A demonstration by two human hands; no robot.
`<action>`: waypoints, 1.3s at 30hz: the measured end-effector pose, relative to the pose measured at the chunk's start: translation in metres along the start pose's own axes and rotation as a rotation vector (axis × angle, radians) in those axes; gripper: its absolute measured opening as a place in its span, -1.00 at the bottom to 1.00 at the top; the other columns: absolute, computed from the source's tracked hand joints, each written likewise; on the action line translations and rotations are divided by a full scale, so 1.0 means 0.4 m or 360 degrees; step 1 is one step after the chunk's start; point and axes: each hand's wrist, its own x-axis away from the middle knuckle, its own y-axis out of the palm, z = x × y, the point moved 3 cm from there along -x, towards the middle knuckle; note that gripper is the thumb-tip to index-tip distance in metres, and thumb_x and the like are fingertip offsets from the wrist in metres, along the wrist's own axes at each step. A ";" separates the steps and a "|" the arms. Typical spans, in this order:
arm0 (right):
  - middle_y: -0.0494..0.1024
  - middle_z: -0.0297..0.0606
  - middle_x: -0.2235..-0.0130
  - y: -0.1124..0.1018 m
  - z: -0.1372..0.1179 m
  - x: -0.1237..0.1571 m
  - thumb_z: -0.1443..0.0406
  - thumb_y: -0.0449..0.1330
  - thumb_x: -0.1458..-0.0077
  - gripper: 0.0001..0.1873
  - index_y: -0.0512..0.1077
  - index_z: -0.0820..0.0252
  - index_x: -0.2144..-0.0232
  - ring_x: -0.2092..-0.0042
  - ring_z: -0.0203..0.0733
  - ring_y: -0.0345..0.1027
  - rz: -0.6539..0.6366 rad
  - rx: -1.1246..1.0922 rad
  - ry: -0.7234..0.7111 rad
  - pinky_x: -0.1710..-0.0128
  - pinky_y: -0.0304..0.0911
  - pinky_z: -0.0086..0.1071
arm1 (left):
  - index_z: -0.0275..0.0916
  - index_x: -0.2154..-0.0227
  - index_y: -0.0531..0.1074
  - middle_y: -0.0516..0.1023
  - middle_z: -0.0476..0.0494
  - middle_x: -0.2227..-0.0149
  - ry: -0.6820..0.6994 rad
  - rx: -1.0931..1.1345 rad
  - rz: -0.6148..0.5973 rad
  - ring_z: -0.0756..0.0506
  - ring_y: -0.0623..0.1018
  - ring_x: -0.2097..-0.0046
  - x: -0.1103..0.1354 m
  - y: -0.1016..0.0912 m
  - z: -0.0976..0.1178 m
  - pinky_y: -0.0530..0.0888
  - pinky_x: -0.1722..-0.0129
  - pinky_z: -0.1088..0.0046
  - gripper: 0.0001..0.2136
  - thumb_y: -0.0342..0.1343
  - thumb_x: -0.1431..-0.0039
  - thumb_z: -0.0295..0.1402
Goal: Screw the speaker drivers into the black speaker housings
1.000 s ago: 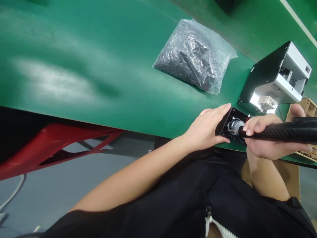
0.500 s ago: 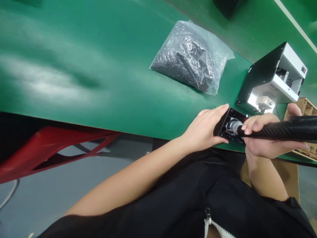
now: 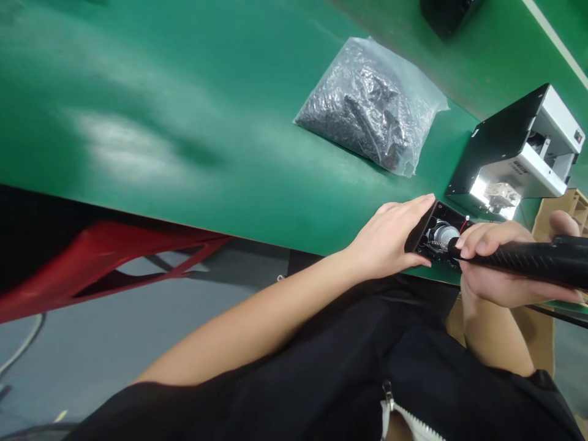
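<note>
My left hand [image 3: 388, 236] grips the left end of a small black housing [image 3: 452, 214] at the table's front edge, thumb and fingers on opposite sides. Inside the open housing sits a round silver part [image 3: 445, 234], with a small spring-like coil and a red wire near it. My right hand [image 3: 493, 248] is wrapped round a black electric screwdriver [image 3: 535, 260], held nearly level with its nose at the housing's inside. The exact contact point of the tip is too small to make out.
A clear plastic bag of small dark parts [image 3: 372, 107] lies on the green table [image 3: 220, 147]. Behind my right hand stands a black and silver screw feeder [image 3: 509, 147], with a wooden compartment tray [image 3: 574, 205] beside it. A red stool [image 3: 96, 263] is below left.
The view has shifted slightly, so the table items appear further right. Both hands keep their holds, and the screwdriver nose stays at the housing.
</note>
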 end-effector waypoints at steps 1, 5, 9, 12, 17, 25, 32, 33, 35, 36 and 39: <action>0.49 -0.51 0.47 -0.001 -0.001 -0.001 -0.26 -0.36 -0.47 -0.21 0.40 -0.06 -0.26 0.66 -0.29 0.30 -0.0013 0.0044 -0.0007 0.59 0.40 -0.35 | -0.15 -0.64 -0.06 0.30 -0.49 -0.58 0.0002 0.0003 0.0006 -0.41 0.35 -0.59 0.000 0.001 0.000 0.36 -0.52 -0.02 0.25 0.67 -0.07 -0.14; 0.51 -0.52 0.47 -0.005 0.002 -0.004 -0.29 -0.15 -0.44 -0.28 0.42 -0.06 -0.27 0.66 -0.28 0.32 -0.0093 0.0060 -0.0038 0.60 0.42 -0.34 | -0.13 -0.64 -0.07 0.29 -0.48 -0.59 0.0013 0.0011 0.0021 -0.40 0.35 -0.59 0.001 0.003 0.001 0.35 -0.52 -0.02 0.26 0.67 -0.06 -0.14; 0.54 -0.48 0.49 -0.013 0.009 0.000 -0.28 -0.01 -0.40 -0.30 0.46 0.00 -0.24 0.67 -0.25 0.31 -0.0065 0.0030 -0.0109 0.63 0.41 -0.32 | -0.12 -0.64 -0.06 0.31 -0.48 -0.58 0.0005 0.0012 0.0020 -0.41 0.36 -0.58 -0.001 0.003 0.001 0.35 -0.52 -0.03 0.26 0.66 -0.06 -0.12; 0.54 -0.44 0.48 -0.008 0.014 0.006 -0.26 -0.05 -0.43 -0.30 0.46 0.02 -0.23 0.66 -0.22 0.31 -0.0174 0.0036 -0.0212 0.64 0.43 -0.28 | -0.15 -0.63 -0.01 0.32 -0.49 -0.57 -0.0009 0.0025 0.0014 -0.42 0.36 -0.58 -0.004 0.001 0.002 0.35 -0.51 -0.03 0.23 0.67 -0.05 -0.11; 0.51 -0.42 0.50 0.014 0.028 0.020 -0.39 -0.22 -0.39 -0.13 0.47 0.00 -0.22 0.69 -0.26 0.25 -0.0246 -0.0069 -0.0363 0.70 0.37 -0.33 | -0.17 -0.61 0.06 0.34 -0.50 -0.56 -0.0026 0.0041 0.0003 -0.44 0.36 -0.57 -0.008 -0.001 0.001 0.36 -0.49 -0.05 0.21 0.67 -0.03 -0.05; 0.52 -0.45 0.50 0.026 0.062 0.042 -0.45 -0.06 -0.31 -0.18 0.50 -0.10 -0.19 0.68 -0.23 0.27 -0.0209 -0.0223 -0.0277 0.71 0.33 -0.32 | -0.11 -0.63 0.00 0.31 -0.46 -0.57 -0.0030 0.0045 0.0015 -0.45 0.34 -0.58 -0.011 0.006 -0.013 0.34 -0.52 -0.09 0.25 0.66 -0.02 -0.04; 0.49 -0.51 0.51 0.026 0.084 0.065 -0.42 0.01 -0.32 -0.31 0.43 -0.14 -0.11 0.66 -0.23 0.27 -0.0168 -0.0213 -0.0221 0.66 0.29 -0.34 | 0.02 -0.67 -0.14 0.26 -0.46 -0.57 0.0079 0.0046 -0.0017 -0.48 0.33 -0.57 -0.019 0.004 -0.026 0.39 -0.50 -0.16 0.33 0.66 -0.02 -0.07; 0.48 -0.52 0.51 0.030 0.085 0.068 -0.42 0.02 -0.31 -0.31 0.40 -0.12 -0.10 0.65 -0.23 0.27 -0.0153 -0.0202 -0.0214 0.64 0.30 -0.34 | 0.01 -0.67 -0.15 0.26 -0.46 -0.56 0.0097 0.0046 -0.0033 -0.48 0.36 -0.56 -0.023 0.002 -0.026 0.42 -0.48 -0.16 0.33 0.66 -0.02 -0.09; 0.48 -0.53 0.51 0.038 0.082 0.069 -0.42 0.03 -0.30 -0.30 0.37 -0.09 -0.08 0.65 -0.24 0.28 -0.0113 -0.0186 -0.0191 0.61 0.31 -0.34 | -0.01 -0.67 -0.15 0.25 -0.47 -0.55 0.0142 0.0011 -0.0065 -0.48 0.38 -0.54 -0.035 -0.004 -0.025 0.45 -0.47 -0.14 0.36 0.67 0.02 -0.13; 0.49 -0.52 0.51 0.040 0.075 0.065 -0.41 0.03 -0.31 -0.29 0.36 -0.06 -0.09 0.64 -0.24 0.29 -0.0096 -0.0183 -0.0168 0.60 0.32 -0.34 | -0.02 -0.67 -0.14 0.25 -0.47 -0.55 0.0167 -0.0032 -0.0078 -0.48 0.36 -0.55 -0.042 -0.007 -0.023 0.44 -0.48 -0.14 0.37 0.68 0.04 -0.14; 0.51 -0.51 0.50 0.012 0.031 0.028 -0.38 -0.06 -0.37 -0.28 0.36 -0.02 -0.15 0.64 -0.22 0.32 -0.0043 -0.0199 -0.0055 0.61 0.32 -0.34 | -0.10 -0.64 -0.03 0.29 -0.48 -0.55 0.0236 -0.0189 -0.0118 -0.49 0.36 -0.55 -0.062 -0.018 -0.016 0.40 -0.52 -0.16 0.30 0.67 0.06 -0.15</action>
